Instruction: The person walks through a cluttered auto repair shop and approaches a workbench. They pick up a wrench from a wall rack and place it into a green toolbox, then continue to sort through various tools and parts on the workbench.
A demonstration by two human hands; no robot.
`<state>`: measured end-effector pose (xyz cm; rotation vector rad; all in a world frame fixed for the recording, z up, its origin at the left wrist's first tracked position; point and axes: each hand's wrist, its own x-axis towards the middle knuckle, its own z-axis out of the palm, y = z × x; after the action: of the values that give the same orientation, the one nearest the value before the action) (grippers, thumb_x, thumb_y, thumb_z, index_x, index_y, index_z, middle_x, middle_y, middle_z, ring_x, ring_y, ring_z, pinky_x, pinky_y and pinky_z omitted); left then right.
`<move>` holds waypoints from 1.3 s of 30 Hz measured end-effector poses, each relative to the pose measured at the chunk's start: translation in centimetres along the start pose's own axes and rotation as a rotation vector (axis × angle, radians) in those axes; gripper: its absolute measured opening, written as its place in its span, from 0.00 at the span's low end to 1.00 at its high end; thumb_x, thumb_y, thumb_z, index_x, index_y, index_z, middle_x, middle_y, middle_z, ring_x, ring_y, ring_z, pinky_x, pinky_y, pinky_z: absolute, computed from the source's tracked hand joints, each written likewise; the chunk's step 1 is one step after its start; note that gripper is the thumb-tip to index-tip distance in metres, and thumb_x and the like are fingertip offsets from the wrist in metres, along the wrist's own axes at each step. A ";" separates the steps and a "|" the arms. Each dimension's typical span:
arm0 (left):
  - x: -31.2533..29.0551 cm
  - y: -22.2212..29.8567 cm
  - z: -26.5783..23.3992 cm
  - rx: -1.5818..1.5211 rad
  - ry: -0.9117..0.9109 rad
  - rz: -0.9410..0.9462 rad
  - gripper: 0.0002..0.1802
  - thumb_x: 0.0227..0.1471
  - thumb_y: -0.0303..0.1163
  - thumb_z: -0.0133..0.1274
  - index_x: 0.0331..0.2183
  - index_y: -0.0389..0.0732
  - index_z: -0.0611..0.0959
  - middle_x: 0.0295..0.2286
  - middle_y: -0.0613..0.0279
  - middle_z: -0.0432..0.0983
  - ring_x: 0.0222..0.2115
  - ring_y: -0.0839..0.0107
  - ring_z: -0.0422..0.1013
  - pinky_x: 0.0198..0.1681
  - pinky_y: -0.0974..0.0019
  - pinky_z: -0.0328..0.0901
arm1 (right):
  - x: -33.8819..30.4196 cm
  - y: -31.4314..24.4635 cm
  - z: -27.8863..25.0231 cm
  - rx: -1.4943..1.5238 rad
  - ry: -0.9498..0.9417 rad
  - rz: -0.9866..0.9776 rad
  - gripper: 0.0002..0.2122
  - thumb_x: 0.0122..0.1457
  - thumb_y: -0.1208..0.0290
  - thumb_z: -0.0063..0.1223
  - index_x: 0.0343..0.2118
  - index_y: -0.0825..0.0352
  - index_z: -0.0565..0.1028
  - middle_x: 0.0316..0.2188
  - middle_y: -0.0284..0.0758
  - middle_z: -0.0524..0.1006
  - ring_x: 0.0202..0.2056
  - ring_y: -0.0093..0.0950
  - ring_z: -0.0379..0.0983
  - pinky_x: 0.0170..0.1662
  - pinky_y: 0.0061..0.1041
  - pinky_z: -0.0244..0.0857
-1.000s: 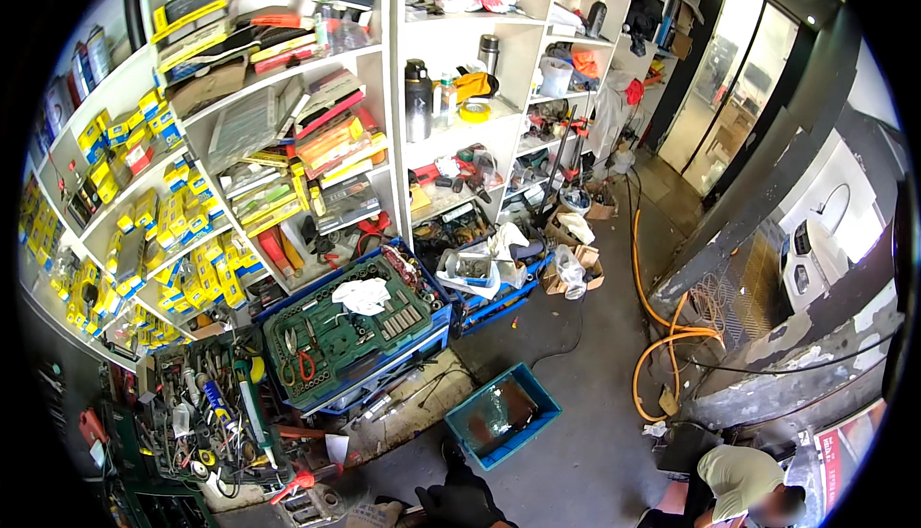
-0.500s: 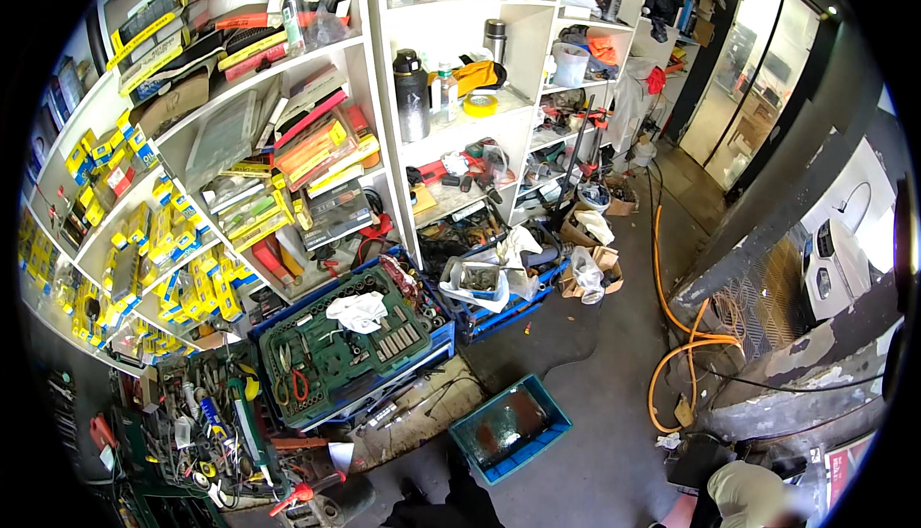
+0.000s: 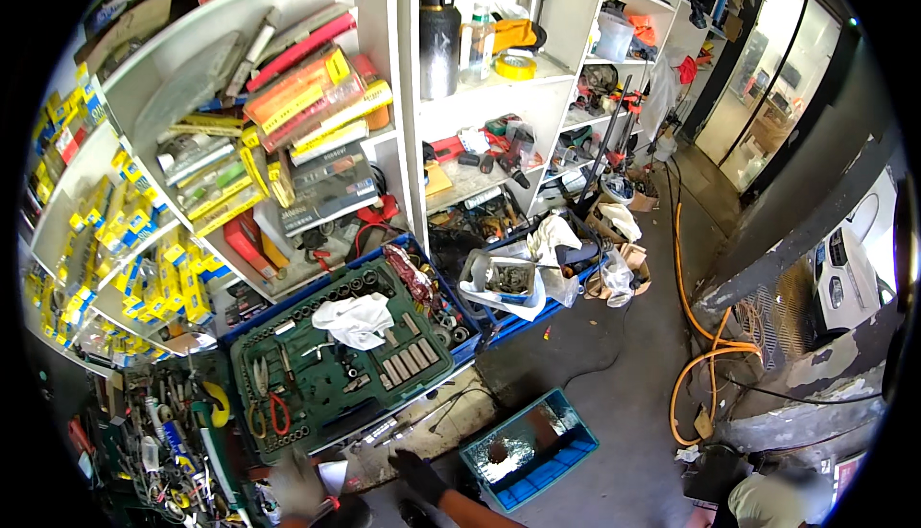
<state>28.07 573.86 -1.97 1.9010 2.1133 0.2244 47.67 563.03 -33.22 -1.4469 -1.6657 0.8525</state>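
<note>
My right hand (image 3: 420,476), in a black glove, reaches in from the lower edge beside the front of the worn board (image 3: 451,424). Its fingers point away from me and look stretched out, with nothing seen in them. To its left my left hand (image 3: 295,486) is smeared by motion, so its fingers cannot be made out. It is near the front edge of the green socket tool case (image 3: 336,401), which lies open with sockets, red-handled pliers (image 3: 278,413) and a white cloth (image 3: 353,322) on it.
A teal bin (image 3: 530,449) holding dark liquid stands on the floor at right. Loose tools (image 3: 177,442) crowd the left. Shelves with yellow boxes (image 3: 173,283) rise behind. An orange hose (image 3: 683,375) curls across the floor. At lower right is another person (image 3: 777,501).
Both hands have come into view from the lower edge. The view has moved closer to the tool case and shelves, and the scene has shifted in the picture.
</note>
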 end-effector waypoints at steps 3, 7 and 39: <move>9.8 -1.8 4.4 0.102 0.123 0.189 0.14 0.67 0.37 0.49 0.38 0.35 0.79 0.29 0.38 0.78 0.36 0.37 0.76 0.40 0.38 0.69 | 5.4 4.1 4.2 0.625 0.046 0.324 0.24 0.74 0.61 0.44 0.71 0.59 0.64 0.66 0.41 0.71 0.67 0.40 0.67 0.67 0.44 0.64; 13.7 -4.1 8.9 0.131 0.080 0.101 0.12 0.61 0.36 0.52 0.38 0.37 0.80 0.33 0.40 0.81 0.39 0.39 0.77 0.43 0.38 0.69 | 11.7 1.3 3.8 1.777 0.179 0.982 0.21 0.76 0.67 0.36 0.68 0.60 0.66 0.60 0.37 0.76 0.63 0.37 0.71 0.67 0.45 0.65; 14.1 -3.5 9.9 0.147 -0.017 -0.070 0.17 0.60 0.41 0.51 0.41 0.36 0.81 0.38 0.39 0.83 0.41 0.39 0.79 0.47 0.40 0.72 | -7.7 -4.7 0.5 1.707 0.521 1.238 0.16 0.67 0.59 0.58 0.54 0.58 0.77 0.51 0.32 0.79 0.52 0.33 0.74 0.48 0.35 0.67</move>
<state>26.67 586.69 -13.94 1.8956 2.2365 0.0383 45.50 554.76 -30.26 -0.9516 0.6990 1.6149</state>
